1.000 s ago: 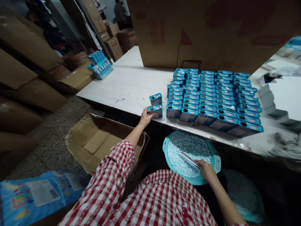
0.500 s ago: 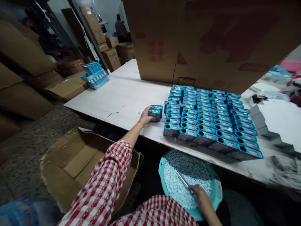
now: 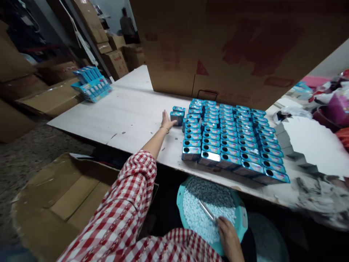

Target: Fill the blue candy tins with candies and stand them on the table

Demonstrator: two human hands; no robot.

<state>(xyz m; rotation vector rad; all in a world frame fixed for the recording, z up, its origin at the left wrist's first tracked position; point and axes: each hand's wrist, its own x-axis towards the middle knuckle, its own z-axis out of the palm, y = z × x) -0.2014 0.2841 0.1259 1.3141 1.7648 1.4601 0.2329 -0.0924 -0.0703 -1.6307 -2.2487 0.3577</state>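
My left hand (image 3: 166, 121) reaches across the white table (image 3: 131, 109), fingers stretched out, against a small blue tin (image 3: 176, 117) standing with a second tin (image 3: 179, 109) at the far left of a block of several blue tins (image 3: 231, 140). Each tin has a round hole in its top. My right hand (image 3: 227, 234) is down at my lap, closed round a thin metal tube (image 3: 206, 211) that lies over a teal basin (image 3: 181, 196) filled with small pale tablets (image 3: 199, 213).
A large cardboard box (image 3: 231, 47) stands behind the tins. An open cardboard box (image 3: 62, 196) lies on the floor at left. More blue tins (image 3: 91, 83) sit on cartons at far left. Grey trays (image 3: 297, 145) and clutter are at right. A person stands far back.
My left hand has pushed two tins away from the table's front edge to the far left end of the block. My right hand stays on the tube in the basin.
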